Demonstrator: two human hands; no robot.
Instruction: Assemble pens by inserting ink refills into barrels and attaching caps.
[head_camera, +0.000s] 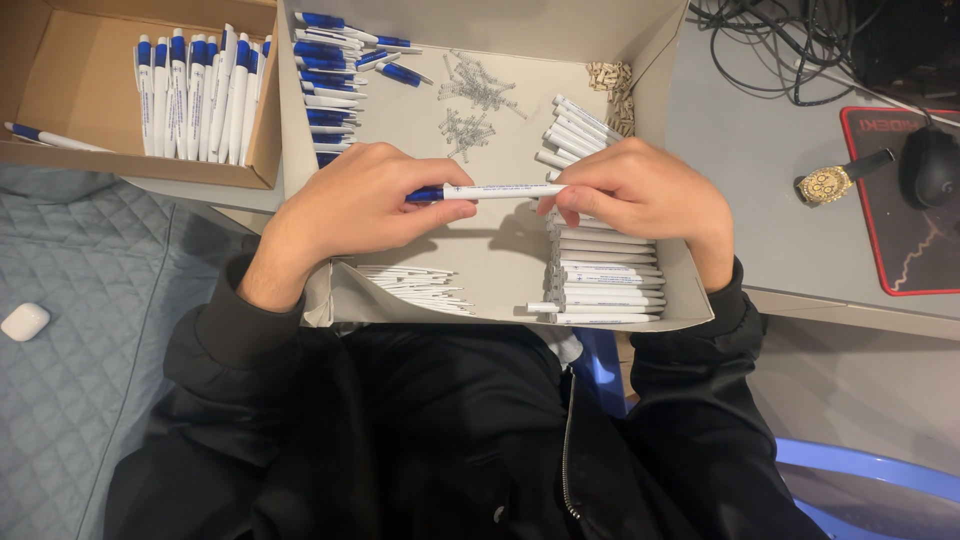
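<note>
Horizontally, above the white cardboard tray (690, 305) on the lap, a white-and-blue pen (485, 191) is pinched at both ends, the left hand (350, 205) gripping its blue end and the right hand (640, 195) its white barrel, keeping the sorted parts beneath within reach.

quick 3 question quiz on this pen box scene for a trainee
1. True or false: both hands hold one pen over the white box.
2. Which end of that pen is blue? A: at the left hand B: at the right hand
3. Fill in: the finished pens lie in the ____ box at upper left.

Key
1. True
2. A
3. brown
</note>
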